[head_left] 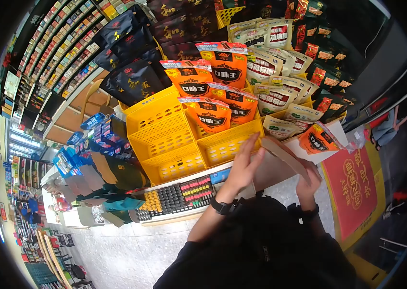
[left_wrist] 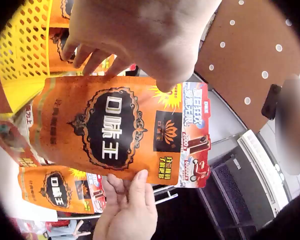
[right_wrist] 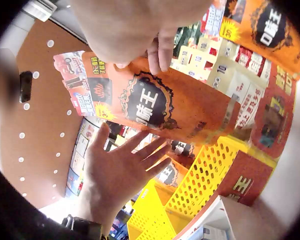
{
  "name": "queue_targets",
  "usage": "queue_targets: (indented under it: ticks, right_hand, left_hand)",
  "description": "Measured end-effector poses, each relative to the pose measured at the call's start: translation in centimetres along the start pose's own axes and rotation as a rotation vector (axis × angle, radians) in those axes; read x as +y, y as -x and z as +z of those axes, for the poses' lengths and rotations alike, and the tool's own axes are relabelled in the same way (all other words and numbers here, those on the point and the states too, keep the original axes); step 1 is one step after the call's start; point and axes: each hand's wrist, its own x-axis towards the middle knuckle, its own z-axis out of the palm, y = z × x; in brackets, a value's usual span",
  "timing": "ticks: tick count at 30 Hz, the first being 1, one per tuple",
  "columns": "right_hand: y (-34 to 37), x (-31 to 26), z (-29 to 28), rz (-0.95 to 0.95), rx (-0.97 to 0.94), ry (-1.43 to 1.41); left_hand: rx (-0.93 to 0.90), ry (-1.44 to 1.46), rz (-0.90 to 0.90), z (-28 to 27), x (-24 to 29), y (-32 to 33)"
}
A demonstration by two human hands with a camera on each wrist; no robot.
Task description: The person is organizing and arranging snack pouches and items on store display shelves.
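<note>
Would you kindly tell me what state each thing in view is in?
Held orange pouch: in the air; seal unclear
Right hand: gripping that pouch's edge
Left hand: fingers straight, at the pouch's other edge
Yellow crate: partly filled
Orange pouches: standing in the crate
Cream pouches: standing in rows
Wristwatch: worn on left wrist

On the near orange pouch (left_wrist: 107, 130) we read 口味王 in white on a black emblem; its top strip (left_wrist: 194, 135) includes the number 2000. The orange pouches (head_left: 229, 67) farther off in the yellow baskets (head_left: 153, 136) repeat 口味王, and some show 30. To their right, we find 槟榔 and a small 10 on the cream pouches (head_left: 274, 98). Far off, dark bags (head_left: 170, 23) carry a gold 和 and 50. On the right, a red mat (head_left: 352, 192) bears yellow Chinese characters too distorted for us to read surely.
</note>
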Motion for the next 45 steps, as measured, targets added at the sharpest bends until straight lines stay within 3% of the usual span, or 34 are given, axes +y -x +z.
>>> queue_targets:
  ticks: [3, 5, 6, 9, 12, 17, 23, 24, 25, 27, 29, 30, 32, 33, 35, 37, 39, 41, 45]
  right_hand:
    - [-0.8, 0.6, 2.7, -0.016, -0.062, -0.064]
    - [-0.3, 2.3, 4.5, -0.012, -0.092, -0.089]
    - [0.0, 3.2, 5.5, 0.038, -0.133, -0.121]
    - [0.5, 4.4, 7.2, 0.081, -0.194, -0.148]
    - [1.2, 5.9, 8.2, 0.086, -0.221, -0.081]
    - [1.1, 7.5, 9.2, 0.178, -0.221, -0.042]
    - [0.6, 6.3, 8.8, 0.27, -0.154, -0.204]
    - [-0.1, 5.6, 6.8, 0.267, -0.138, -0.169]
    - [-0.2, 5.2, 5.6, 0.269, -0.138, -0.141]
    - [0.7, 7.6, 4.7, 0.238, -0.054, -0.161]
    - [2.5, 9.2, 2.1, 0.446, 0.067, -0.164]
    - [3.6, 11.7, 0.9, 0.45, 0.082, -0.153]
    - [5.9, 16.8, -0.9, 0.417, 0.384, -0.248]
    - [5.9, 17.7, -1.9, 0.423, 0.384, -0.25]
    - [4.5, 18.6, -3.6, 0.562, 0.597, -0.082]
    - [2.4, 18.3, -4.6, 0.529, 0.583, -0.035]
    - [0.6, 17.5, -5.5, 0.491, 0.556, 0.011]
    - [-0.5, 17.2, -6.1, 0.537, 0.345, -0.175]
    - [0.3, 19.3, -7.0, 0.683, 0.154, -0.153]
  left_hand:
    - [0.129, 0.026, 0.014, -1.3, -1.5, -0.2]
    - [0.195, 0.23, -0.15, -2.0, -2.6, -0.6]
    - [0.185, 0.276, -0.26, -2.4, -3.8, -0.9]
    - [0.172, 0.355, -0.352, -2.7, -7.2, -1.5]
    - [0.179, 0.497, -0.402, -2.1, -7.5, -2.0]
    - [0.168, 0.486, -0.439, -1.8, -9.2, -3.8]
    - [0.259, 0.389, -0.461, -1.6, -9.6, -4.0]
    - [0.317, 0.159, -0.428, -1.2, -10.0, -3.6]
    - [0.299, 0.164, -0.428, -0.8, -9.1, -2.9]
    - [0.414, -0.204, -0.446, -0.4, -5.7, -1.9]
    - [0.33, -0.25, -0.479, -0.8, -4.6, -0.7]
    - [0.243, -0.297, -0.505, -0.4, -4.5, -0.8]
    - [0.182, -0.222, -0.486, 0.3, -5.8, -0.4]
    - [0.125, -0.152, -0.469, 0.7, -6.8, -0.3]
    - [0.098, -0.134, -0.468, 2.1, -7.4, -0.5]
    - [-0.047, 0.053, -0.51, 3.5, -7.2, -0.9]
    - [-0.016, 0.029, -0.454, 4.1, -7.9, -0.7]
    - [-0.262, -0.113, -0.426, 5.8, -7.3, -2.3]
    - [-0.353, -0.017, -0.277, 8.0, -2.4, -3.6]
